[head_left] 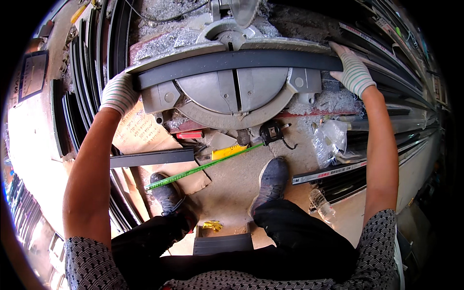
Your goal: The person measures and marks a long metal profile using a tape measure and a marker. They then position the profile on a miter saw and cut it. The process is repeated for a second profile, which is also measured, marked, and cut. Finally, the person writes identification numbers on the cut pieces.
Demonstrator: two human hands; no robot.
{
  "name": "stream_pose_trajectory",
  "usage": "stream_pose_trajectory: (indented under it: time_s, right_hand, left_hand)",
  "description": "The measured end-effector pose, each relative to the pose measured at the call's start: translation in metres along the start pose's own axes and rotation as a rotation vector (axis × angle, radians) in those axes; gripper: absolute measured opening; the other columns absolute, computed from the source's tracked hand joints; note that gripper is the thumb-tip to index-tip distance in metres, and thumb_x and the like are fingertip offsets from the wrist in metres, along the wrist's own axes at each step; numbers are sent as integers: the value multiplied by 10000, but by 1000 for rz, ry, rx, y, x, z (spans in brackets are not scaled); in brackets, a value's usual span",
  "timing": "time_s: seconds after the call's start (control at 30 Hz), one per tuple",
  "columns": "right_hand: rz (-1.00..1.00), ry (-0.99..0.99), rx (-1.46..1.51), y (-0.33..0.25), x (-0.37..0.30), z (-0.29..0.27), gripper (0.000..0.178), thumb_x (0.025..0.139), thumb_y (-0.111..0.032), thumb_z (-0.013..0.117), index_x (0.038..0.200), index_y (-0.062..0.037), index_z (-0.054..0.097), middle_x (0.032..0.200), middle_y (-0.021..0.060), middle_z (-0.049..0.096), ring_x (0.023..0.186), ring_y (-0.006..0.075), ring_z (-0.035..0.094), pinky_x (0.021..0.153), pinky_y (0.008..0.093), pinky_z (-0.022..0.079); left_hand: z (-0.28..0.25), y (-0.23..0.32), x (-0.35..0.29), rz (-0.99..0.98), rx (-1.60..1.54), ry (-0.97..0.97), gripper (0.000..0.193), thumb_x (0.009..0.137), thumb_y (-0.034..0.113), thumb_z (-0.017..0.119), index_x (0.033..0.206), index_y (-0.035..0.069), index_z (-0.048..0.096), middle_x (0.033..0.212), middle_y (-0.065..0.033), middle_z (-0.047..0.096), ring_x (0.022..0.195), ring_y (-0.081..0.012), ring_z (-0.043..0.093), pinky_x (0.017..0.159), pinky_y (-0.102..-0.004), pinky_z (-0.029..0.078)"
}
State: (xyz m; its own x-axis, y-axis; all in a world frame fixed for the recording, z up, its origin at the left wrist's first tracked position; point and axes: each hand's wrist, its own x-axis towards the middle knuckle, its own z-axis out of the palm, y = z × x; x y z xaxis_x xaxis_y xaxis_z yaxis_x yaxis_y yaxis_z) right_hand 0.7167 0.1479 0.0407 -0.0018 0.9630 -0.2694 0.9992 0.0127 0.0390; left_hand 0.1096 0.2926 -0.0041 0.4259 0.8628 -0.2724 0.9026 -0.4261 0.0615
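A dark grey metal profile [208, 67] lies across the bed of a miter saw [208, 92], along its fence. My left hand [119, 93], in a striped white work glove, is closed around the profile's left end. At the other end, my right hand [354, 72], gloved alike, grips the profile with the thumb below and the fingers on the far side. The toothed saw blade [245, 10] is raised beyond the fence, partly cut off by the top edge. The slot in the round saw table runs below the profile's middle.
A tape measure [272, 131] lies on the floor with its green blade [208, 165] pulled out. Nearby are a yellow tool [227, 152], a red object [190, 135] and a short dark profile [152, 158]. Long profiles are stacked on both sides. Metal shavings [164, 46] surround the saw.
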Motion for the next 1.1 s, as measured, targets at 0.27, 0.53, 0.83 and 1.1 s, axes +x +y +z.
stream_pose_trajectory:
  time_s: [0.27, 0.53, 0.83, 1.1]
  right_hand:
    - [-75, 109, 75, -36, 6, 4, 870, 810, -229, 830, 1549, -64, 402, 1535, 218, 489, 1440, 384, 452, 1227, 416, 361]
    - [29, 181, 200, -50, 5, 16, 824, 789, -220, 852, 1493, -44, 463, 1517, 222, 507, 1415, 381, 485, 1204, 401, 395]
    - [70, 209, 229, -56, 4, 13, 798, 778, -186, 864, 1466, -44, 487, 1492, 222, 535, 1399, 382, 503, 1191, 406, 409]
    - [101, 202, 238, -58, 3, 14, 807, 769, -184, 872, 1468, -52, 490, 1495, 212, 538, 1404, 375, 501, 1187, 409, 414]
  left_hand:
    - [-12, 8, -6, -57, -34, -7, 375, 831, 135, 763, 1203, 166, 731, 1124, -183, 740, 1047, -418, 692, 893, -449, 585]
    - [-12, 8, -8, -57, -22, 14, 333, 832, 106, 734, 1162, 65, 731, 1063, -228, 737, 1011, -415, 703, 868, -441, 578]
    - [-9, 4, -8, -35, -23, 31, 301, 862, 110, 682, 1157, 81, 735, 1051, -226, 736, 996, -428, 699, 855, -459, 576]
    - [-6, 0, -7, -23, -24, 20, 302, 871, 120, 677, 1169, 100, 725, 1052, -221, 733, 992, -432, 694, 854, -467, 575]
